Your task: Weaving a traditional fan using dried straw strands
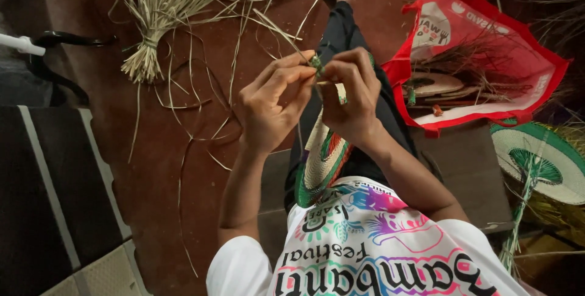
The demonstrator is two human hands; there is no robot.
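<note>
1. My left hand [271,104] and right hand [350,98] meet above my lap, fingertips pressed together on the top edge of the woven piece [323,156].
2. Both hands pinch a pale straw strand [277,28] at that edge, probably to keep the weave tight; the exact grip is partly hidden.
3. The woven piece is a striped band, green, red and cream. Its long axis runs from my fingers down toward my white shirt [378,241], resting on my dark trouser leg [341,34].
4. Left of the woven piece, a tied straw bundle [152,21] lies on the red floor [158,168].
5. Right of it, a red bag [481,52] holds more material; a green and white fan [539,162] lies beyond.
</note>
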